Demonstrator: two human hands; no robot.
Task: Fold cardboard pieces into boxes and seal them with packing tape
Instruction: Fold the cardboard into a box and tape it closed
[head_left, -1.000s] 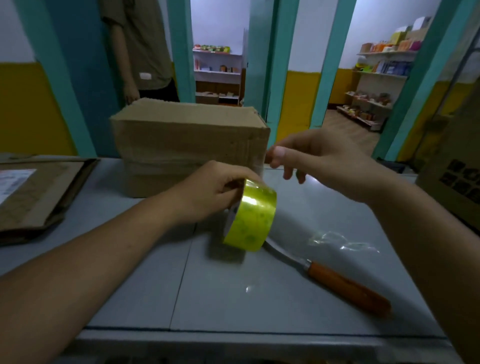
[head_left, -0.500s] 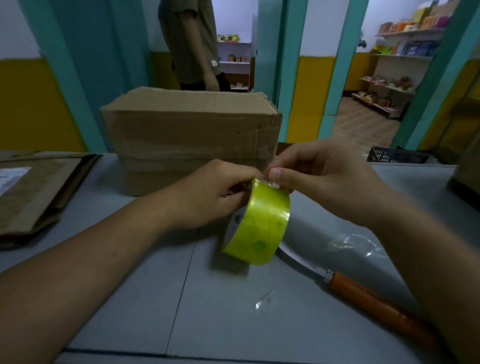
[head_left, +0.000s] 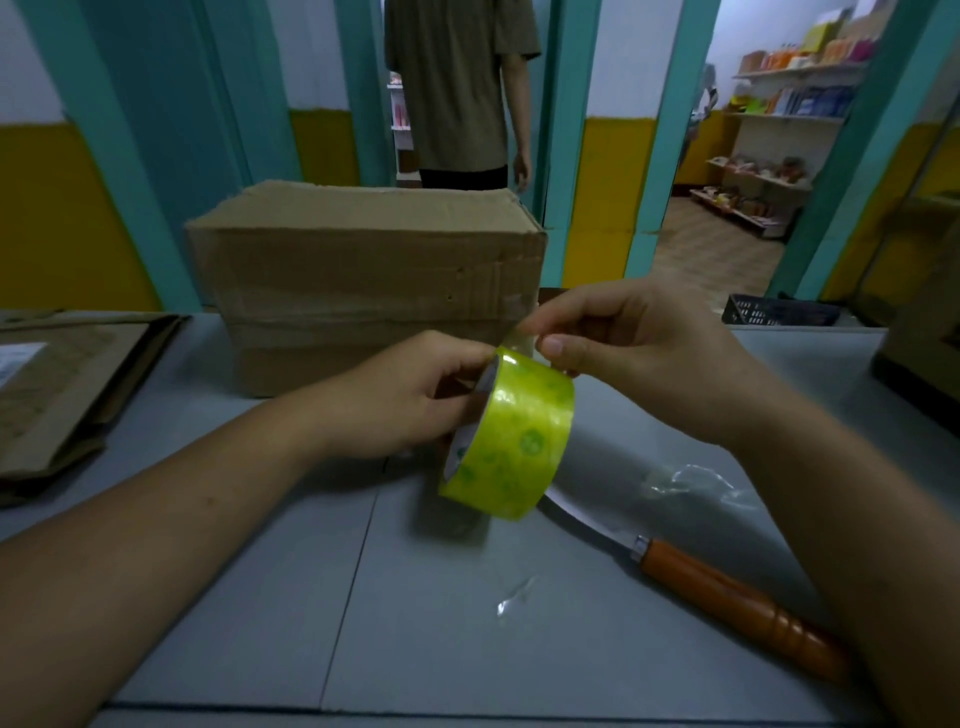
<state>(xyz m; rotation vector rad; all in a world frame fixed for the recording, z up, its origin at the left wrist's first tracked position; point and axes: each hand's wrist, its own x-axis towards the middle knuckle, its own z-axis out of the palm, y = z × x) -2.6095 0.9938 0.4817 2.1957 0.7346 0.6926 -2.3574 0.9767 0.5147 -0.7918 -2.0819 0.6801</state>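
Note:
A closed brown cardboard box (head_left: 363, 275) stands on the grey table (head_left: 260, 597), just behind my hands. My left hand (head_left: 410, 395) grips a yellow-green roll of packing tape (head_left: 511, 441) from its left side, holding it upright above the table. My right hand (head_left: 618, 348) is at the top of the roll, thumb and forefinger pinching the tape's loose end. Both hands are close together in front of the box's lower right corner.
A knife with an orange handle (head_left: 727, 597) lies on the table under my right forearm. Scraps of clear tape (head_left: 691, 483) lie near it. Flattened cardboard pieces (head_left: 67, 384) are stacked at the left. A person (head_left: 457, 88) stands in the doorway beyond the box.
My right hand came down from beside the box onto the top of the roll and took the tape end. The person behind moved right into the doorway.

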